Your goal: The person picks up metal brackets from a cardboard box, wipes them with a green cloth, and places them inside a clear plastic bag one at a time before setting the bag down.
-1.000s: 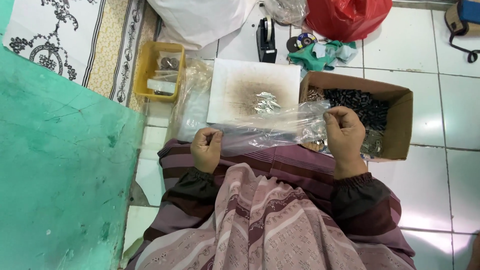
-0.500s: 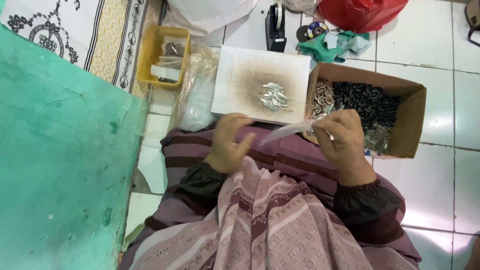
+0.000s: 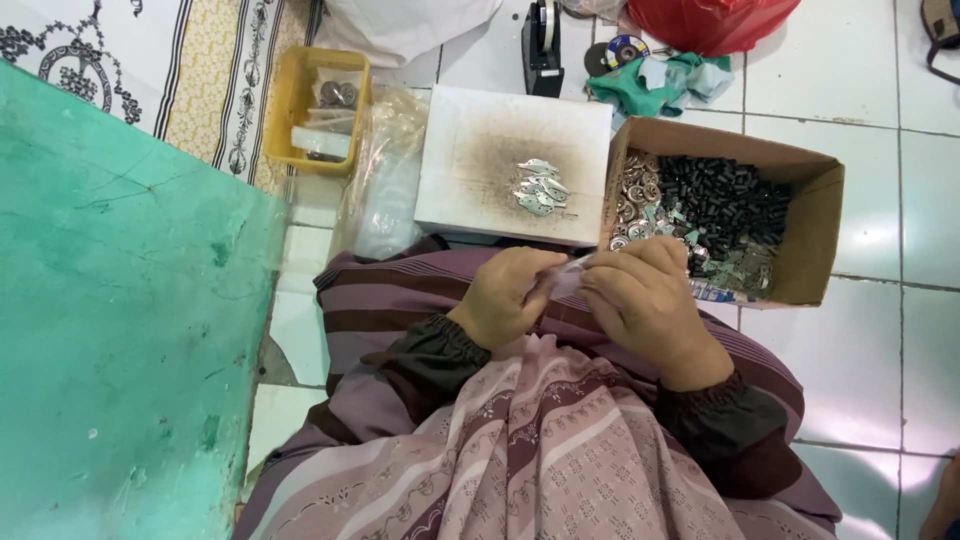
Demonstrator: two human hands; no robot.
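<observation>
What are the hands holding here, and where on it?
Both the left hand and right hand pinch a small clear plastic bag, one at each end.

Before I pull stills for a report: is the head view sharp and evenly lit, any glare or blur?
Head view: even, soft light, faint shadows; mild sheen on the floor tiles; both hands, left and right, are slightly soft around the small clear plastic bag; cardboard box contents stay crisp.
</observation>
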